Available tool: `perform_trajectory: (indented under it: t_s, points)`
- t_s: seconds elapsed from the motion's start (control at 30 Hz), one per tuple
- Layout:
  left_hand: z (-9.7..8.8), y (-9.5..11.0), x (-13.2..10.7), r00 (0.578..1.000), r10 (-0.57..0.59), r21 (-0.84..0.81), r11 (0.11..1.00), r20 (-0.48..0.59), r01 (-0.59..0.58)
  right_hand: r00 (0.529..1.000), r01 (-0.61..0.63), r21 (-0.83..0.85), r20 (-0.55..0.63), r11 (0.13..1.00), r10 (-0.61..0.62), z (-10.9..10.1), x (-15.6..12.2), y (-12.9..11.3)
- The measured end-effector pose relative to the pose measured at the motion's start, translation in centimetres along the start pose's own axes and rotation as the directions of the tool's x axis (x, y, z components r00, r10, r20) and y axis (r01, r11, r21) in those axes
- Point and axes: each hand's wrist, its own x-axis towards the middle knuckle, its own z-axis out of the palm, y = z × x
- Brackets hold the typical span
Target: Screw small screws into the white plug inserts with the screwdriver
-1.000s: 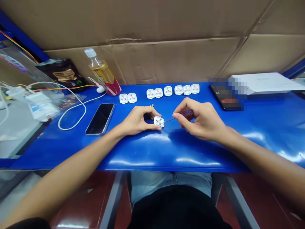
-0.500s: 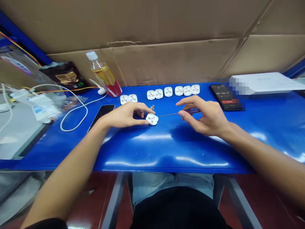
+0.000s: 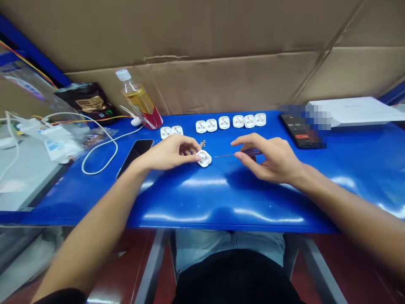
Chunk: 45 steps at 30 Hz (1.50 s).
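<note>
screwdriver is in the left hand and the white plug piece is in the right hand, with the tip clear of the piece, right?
Not quite: the hands are swapped. The head view shows the screwdriver in the right hand and the white plug piece in the left hand. The tip is indeed clear of the piece.

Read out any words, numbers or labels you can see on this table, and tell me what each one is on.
"00:56:.." in part, last digits unclear: timer on the lit phone screen, partly pixelated.
Bottle label: not readable.
Dark packet, gold print: too blurred.
Black phone: screen blank.
White plug parts: no text visible.
</note>
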Motion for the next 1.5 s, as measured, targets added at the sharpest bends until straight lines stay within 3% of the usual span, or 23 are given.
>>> perform_trajectory:
  t_s: [0.1, 0.23, 0.33, 0.43, 0.7, 0.87, 1.2, 1.3, 1.37, 1.5]
  points:
    - [-1.3, 0.6, 0.1, 0.998, 0.062, 0.022, 0.998, -0.002, -0.062, 0.999, 0.054, -0.032, -0.007, 0.998, -0.054, 0.0, 0.0, -0.2]
    - [-4.7, 1.0, 1.1, 0.995, 0.079, 0.191, 0.979, -0.058, -0.067, 0.995, 0.095, -0.032, 0.029, 0.995, -0.094, 0.0, 0.0, -0.4]
    - [-7.1, 0.3, 2.8, 0.99, 0.091, 0.336, 0.941, -0.111, -0.049, 0.993, 0.112, -0.046, 0.035, 0.993, -0.111, 0.0, 0.1, -0.4]
    - [-8.1, -1.2, 4.7, 0.997, 0.056, 0.345, 0.938, -0.062, -0.031, 0.996, 0.093, -0.085, 0.004, 0.992, -0.093, 0.0, 0.0, -0.4]
    - [-7.6, -4.7, 6.5, 0.999, -0.004, 0.387, 0.922, 0.036, -0.01, 0.995, 0.083, -0.111, -0.052, 0.99, -0.089, 0.1, 0.3, -0.5]
    - [-7.8, -5.4, 6.7, 0.999, -0.037, 0.431, 0.902, 0.002, 0.033, 0.998, 0.049, -0.11, -0.041, 0.993, -0.054, 0.0, 0.5, -0.6]
    - [-8.7, -4.7, 7.4, 1.0, -0.03, 0.442, 0.897, 0.005, 0.024, 0.998, 0.029, -0.09, -0.059, 0.995, -0.035, 0.4, 0.3, -0.3]
    - [-8.0, -4.0, 8.6, 0.999, 0.033, 0.46, 0.888, -0.043, -0.01, 0.999, 0.01, -0.089, -0.04, 0.996, -0.014, 0.6, 0.2, -0.1]
    - [-7.2, -3.9, 9.5, 0.999, 0.043, 0.478, 0.878, -0.008, -0.034, 1.0, -0.025, -0.075, -0.019, 0.997, 0.024, 1.0, 0.2, 0.0]
    - [-6.1, -4.2, 11.0, 1.0, 0.03, 0.435, 0.9, 0.009, -0.031, 0.988, -0.151, 0.101, -0.013, 0.983, 0.153, 2.1, 0.4, 0.4]
